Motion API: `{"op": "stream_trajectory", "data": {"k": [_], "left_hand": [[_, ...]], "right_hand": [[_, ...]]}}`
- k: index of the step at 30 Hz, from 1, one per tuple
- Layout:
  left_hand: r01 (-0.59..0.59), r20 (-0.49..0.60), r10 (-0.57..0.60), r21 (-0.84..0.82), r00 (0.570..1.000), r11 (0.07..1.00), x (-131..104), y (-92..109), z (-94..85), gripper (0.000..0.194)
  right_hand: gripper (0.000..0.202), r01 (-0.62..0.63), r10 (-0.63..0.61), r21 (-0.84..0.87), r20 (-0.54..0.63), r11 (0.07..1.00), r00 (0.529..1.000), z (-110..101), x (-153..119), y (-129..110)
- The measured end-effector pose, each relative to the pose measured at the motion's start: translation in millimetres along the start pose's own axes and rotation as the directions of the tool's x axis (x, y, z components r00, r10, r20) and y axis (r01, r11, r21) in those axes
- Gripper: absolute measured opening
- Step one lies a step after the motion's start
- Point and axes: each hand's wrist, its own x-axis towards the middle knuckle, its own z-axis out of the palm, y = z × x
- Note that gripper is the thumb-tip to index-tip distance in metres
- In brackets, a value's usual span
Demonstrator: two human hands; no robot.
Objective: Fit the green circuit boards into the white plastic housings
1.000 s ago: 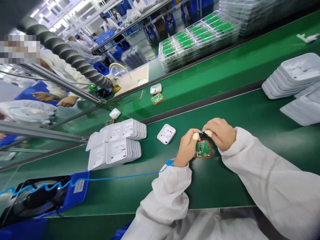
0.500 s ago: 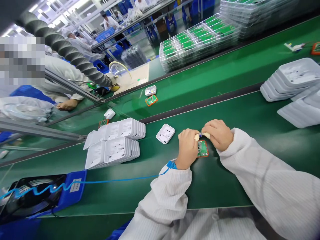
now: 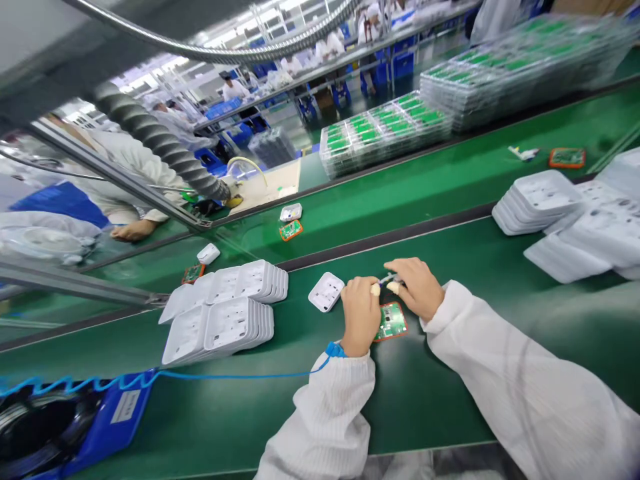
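The left hand and right hand are pinching a small grey-white piece, grips nearly closed, near a green, orange-edged circuit board.

Circuit board on the table, right of one casing; stacked casings farther left; trays behind

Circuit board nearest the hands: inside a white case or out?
Out: the circuit board lies on the green surface, apart from the nearest white case.
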Motion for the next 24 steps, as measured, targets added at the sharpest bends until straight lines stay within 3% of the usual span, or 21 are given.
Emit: {"op": "stream_trajectory", "data": {"k": [3, 6, 8, 11, 17, 24], "left_hand": [[0.041, -0.195, -0.04, 0.001, 0.98, 0.999, 12, -19, -19.2, 0.029], [0.214, -0.292, -0.176, 0.105, 0.94, 0.971, 19, -46, -37.0, 0.031], [0.351, -0.259, -0.304, 0.161, 0.917, 0.923, 21, -62, -41.4, 0.031], [0.438, -0.161, -0.412, 0.195, 0.897, 0.877, 21, -76, -40.1, 0.025], [0.478, -0.199, -0.456, 0.081, 0.867, 0.874, 16, -82, -38.6, 0.015], [0.483, -0.213, -0.481, -0.044, 0.851, 0.874, 9, -72, -39.5, 0.024]], "right_hand": [[0.023, -0.109, 0.106, -0.025, -0.12, 0.994, 0.987, 0, 0, 14], [0.02, -0.16, 0.161, -0.106, -0.001, 0.981, 0.987, 9, 0, 21], [0.02, -0.131, 0.15, -0.175, 0.106, 0.976, 0.983, 19, 3, 20], [0.022, -0.116, 0.156, -0.251, 0.147, 0.961, 0.977, 36, 12, 14], [0.015, -0.146, 0.219, -0.367, 0.167, 0.919, 0.961, 58, 23, 0], [0.018, -0.091, 0.194, -0.424, 0.207, 0.901, 0.959, 52, 10, 0]]}}
